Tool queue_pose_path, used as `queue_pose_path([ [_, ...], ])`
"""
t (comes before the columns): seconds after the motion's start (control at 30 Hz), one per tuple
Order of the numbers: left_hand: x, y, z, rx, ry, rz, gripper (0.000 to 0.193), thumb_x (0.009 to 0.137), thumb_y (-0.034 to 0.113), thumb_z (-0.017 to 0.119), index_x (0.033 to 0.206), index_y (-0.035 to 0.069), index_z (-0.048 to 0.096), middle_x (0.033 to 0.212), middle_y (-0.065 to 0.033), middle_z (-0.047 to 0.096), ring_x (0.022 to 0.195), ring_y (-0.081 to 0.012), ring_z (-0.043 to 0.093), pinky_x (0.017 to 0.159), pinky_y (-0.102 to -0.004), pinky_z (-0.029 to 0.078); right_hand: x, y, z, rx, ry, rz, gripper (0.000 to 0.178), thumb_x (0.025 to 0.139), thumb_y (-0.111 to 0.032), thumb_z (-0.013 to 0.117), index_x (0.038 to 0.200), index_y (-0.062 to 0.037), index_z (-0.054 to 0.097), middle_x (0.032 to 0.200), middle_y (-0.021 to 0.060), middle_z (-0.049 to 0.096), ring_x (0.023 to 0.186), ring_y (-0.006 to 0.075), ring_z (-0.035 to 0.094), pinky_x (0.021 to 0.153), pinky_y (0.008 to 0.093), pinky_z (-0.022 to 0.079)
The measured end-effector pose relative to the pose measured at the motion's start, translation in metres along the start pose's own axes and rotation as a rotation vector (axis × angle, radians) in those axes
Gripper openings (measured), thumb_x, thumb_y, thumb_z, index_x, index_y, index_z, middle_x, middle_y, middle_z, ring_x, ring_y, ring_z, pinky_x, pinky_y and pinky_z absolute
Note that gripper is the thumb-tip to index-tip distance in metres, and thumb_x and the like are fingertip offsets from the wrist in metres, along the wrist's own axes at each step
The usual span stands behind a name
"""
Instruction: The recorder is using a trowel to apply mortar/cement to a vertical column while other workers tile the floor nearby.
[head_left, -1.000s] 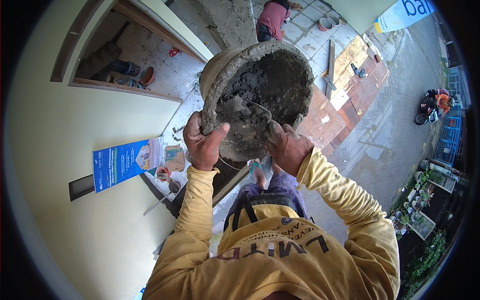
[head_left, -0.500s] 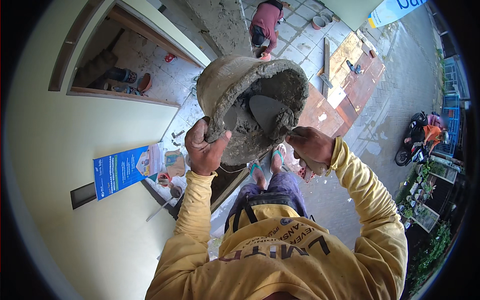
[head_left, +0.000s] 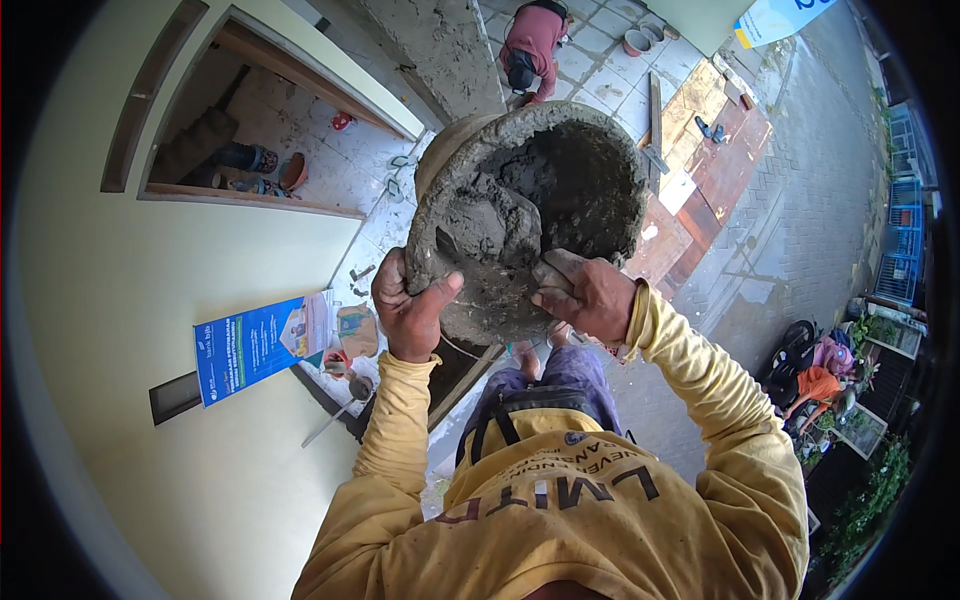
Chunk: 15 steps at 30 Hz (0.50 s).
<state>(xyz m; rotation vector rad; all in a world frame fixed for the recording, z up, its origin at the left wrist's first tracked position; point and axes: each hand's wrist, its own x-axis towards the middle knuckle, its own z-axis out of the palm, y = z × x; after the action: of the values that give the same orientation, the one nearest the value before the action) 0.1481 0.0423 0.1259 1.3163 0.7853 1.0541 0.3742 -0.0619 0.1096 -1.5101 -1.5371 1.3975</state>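
A mortar-caked bucket [head_left: 430, 225] is held up in front of me, its mouth tilted toward me. Wet grey mortar [head_left: 490, 222] lies heaped inside it. My left hand [head_left: 412, 305] grips the near left rim, thumb on the inner side. Over the near right rim, my right hand [head_left: 590, 298] is closed around the trowel's handle end, fingers smeared grey. The trowel's blade cannot be made out; mortar and my hand hide it.
A person in a pink top [head_left: 537, 45] crouches on the tiles beyond the bucket. Left of me stands a cream wall [head_left: 130, 300] with a blue sign [head_left: 262, 345] and a window opening [head_left: 270, 110]. Wooden boards [head_left: 715, 160] lie ahead right. Riders on a motorbike [head_left: 790, 355] are at right.
The bucket has shifted slightly right and its mouth faces me more. My right hand has moved in over the rim; the bare trowel blade is no longer visible. The motorbike has come nearer.
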Motion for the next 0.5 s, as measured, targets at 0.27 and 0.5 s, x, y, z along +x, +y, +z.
queue_pose_path([
  [0.27, 0.006, 0.007, 0.004, 0.014, 0.048, 0.006, 0.021, 0.076, -0.001, 0.072, 0.092, 0.002, 0.059, 0.085, 0.0002, 0.062, 0.077, -0.0077, 0.053, 0.075, -0.0243, 0.044, -0.028, -0.054, 0.011, 0.183, 0.085, 0.294, 0.029, 0.095, -0.024, 0.054, 0.114, -0.0038, 0.047, 0.088, 0.0121, 0.060, 0.072, 0.0269, 0.060, 0.059, 0.0389, 0.050],
  [0.5, 0.006, 0.010, -0.003, 0.129, -0.039, 0.031, 0.019, 0.076, -0.002, 0.072, 0.088, 0.002, 0.057, 0.081, 0.0005, 0.060, 0.074, -0.0075, 0.051, 0.070, -0.0239, 0.042, -0.038, -0.033, -0.030, 0.683, -0.254, 0.783, 0.038, 0.095, -0.046, 0.056, 0.108, -0.0096, 0.055, 0.073, 0.0059, 0.055, 0.054, 0.0147, 0.055, 0.043, 0.0324, 0.048],
])
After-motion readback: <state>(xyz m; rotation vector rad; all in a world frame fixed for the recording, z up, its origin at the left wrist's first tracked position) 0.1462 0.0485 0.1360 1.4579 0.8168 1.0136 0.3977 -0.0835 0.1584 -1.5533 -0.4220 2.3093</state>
